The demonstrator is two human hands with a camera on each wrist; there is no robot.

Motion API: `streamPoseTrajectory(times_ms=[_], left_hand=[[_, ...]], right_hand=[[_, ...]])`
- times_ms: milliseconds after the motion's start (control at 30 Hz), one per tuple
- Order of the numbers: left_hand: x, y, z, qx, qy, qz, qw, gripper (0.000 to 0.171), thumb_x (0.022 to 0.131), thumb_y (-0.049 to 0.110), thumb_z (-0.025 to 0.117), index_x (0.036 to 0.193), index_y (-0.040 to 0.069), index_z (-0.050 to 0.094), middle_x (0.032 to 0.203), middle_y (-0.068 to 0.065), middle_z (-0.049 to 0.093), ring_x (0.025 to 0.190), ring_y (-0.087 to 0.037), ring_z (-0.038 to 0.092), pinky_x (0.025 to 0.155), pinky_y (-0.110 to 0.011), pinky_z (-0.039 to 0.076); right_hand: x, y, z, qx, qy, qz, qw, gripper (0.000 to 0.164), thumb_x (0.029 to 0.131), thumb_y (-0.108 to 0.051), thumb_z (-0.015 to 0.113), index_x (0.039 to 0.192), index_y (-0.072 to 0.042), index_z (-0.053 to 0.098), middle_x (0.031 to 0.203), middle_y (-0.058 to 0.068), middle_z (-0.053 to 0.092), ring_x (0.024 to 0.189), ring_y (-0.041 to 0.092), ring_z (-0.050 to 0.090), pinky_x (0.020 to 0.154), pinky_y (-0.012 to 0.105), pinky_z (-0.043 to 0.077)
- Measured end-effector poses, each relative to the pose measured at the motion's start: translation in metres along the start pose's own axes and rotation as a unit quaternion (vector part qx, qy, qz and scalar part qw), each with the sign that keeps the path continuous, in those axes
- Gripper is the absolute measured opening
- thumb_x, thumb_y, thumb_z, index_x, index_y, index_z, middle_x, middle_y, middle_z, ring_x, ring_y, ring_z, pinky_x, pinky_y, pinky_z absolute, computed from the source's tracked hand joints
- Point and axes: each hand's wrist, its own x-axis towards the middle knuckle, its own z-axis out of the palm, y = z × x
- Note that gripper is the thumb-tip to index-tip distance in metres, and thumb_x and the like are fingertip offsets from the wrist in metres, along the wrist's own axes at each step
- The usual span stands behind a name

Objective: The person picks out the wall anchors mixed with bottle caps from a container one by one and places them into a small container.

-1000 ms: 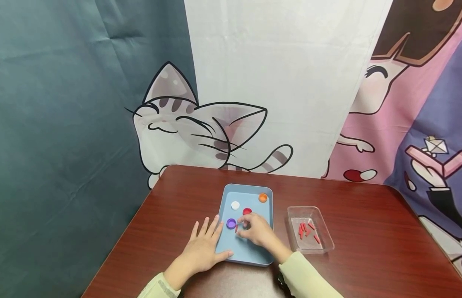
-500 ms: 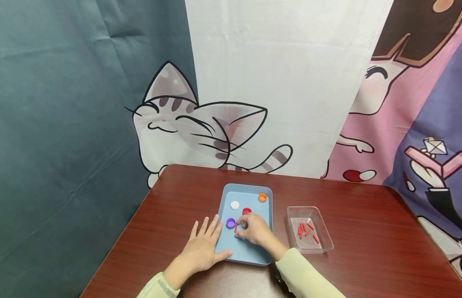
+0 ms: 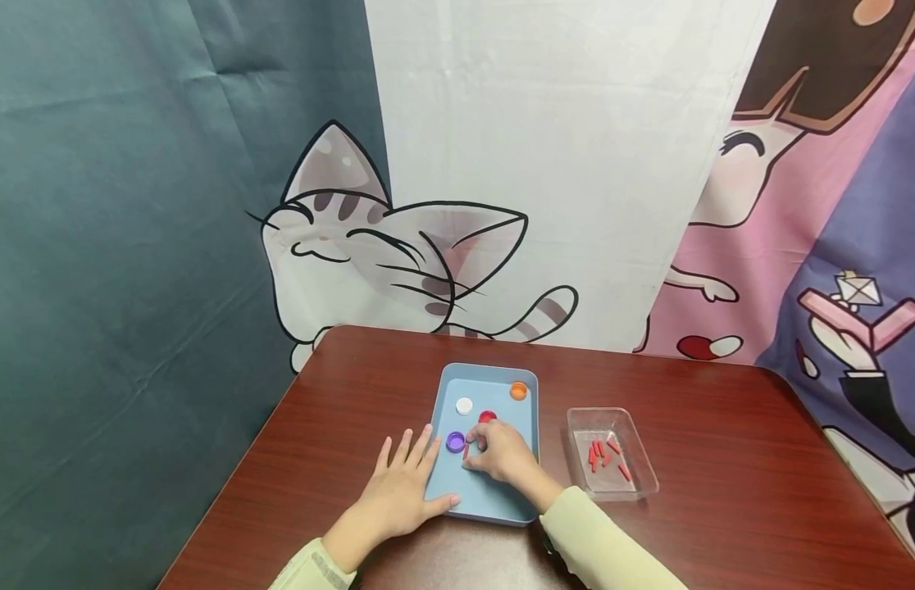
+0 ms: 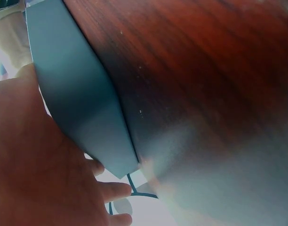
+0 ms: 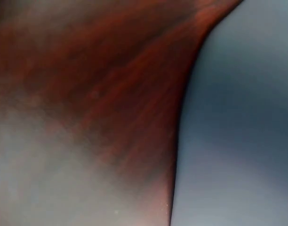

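My right hand is over the blue tray, pinching a short red stick between thumb and forefinger. The stick stands nearly upright beside a purple bottle cap. Just beyond the hand, a red cap is partly hidden by it. A white cap and an orange cap lie farther back in the tray. My left hand rests with spread fingers at the tray's left edge, its thumb over the near left corner. The left wrist view shows its palm against the tray's outer wall.
To the right of the tray stands a clear plastic box holding several red sticks. Both sit on a dark red-brown wooden table. A cartoon-printed curtain hangs behind the table's far edge.
The right hand keeps its pinch on the red stick beside the purple cap, with barely any movement. The left hand stays where it was, and the whole view drifts very slightly.
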Motion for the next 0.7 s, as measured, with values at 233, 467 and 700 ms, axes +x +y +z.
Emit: streamPoseTrajectory(times_ms=[233,467,700], left_hand=[[-0.0006,0.0012,-0.0027,-0.007,0.004,0.006,0.9999,0.093,0.092,0.069,0.056,0.156,0.004,0.037,0.166,-0.016,0.024,0.150,-0.046,0.023,0.117,-0.068,0.014],[0.0006,0.0000,-0.0013,-0.004,0.001,0.003,1.0000,0.093,0.092,0.070,0.055,0.157,0.006,0.036,0.167,-0.014,0.023,0.151,-0.045,0.022,0.118,-0.067,0.013],[0.0022,-0.0020,0.0015,0.003,-0.005,-0.001,1.0000,0.094,0.092,0.073,0.052,0.158,0.007,0.035,0.168,-0.012,0.022,0.152,-0.043,0.021,0.119,-0.066,0.012]], right_hand=[[0.0011,-0.0008,0.0025,-0.001,0.003,0.019,1.000,0.025,0.072,-0.027,0.092,0.087,-0.018,0.074,0.073,-0.008,0.052,0.069,0.009,0.047,0.063,0.027,0.041],[0.0026,-0.0013,0.0028,-0.002,0.001,0.024,1.000,0.021,0.074,-0.026,0.089,0.084,-0.020,0.072,0.073,-0.008,0.054,0.068,0.009,0.048,0.062,0.028,0.041],[0.0038,-0.0016,0.0033,-0.007,0.004,0.031,0.999,0.017,0.074,-0.021,0.086,0.082,-0.020,0.071,0.072,-0.008,0.055,0.067,0.009,0.049,0.060,0.028,0.042]])
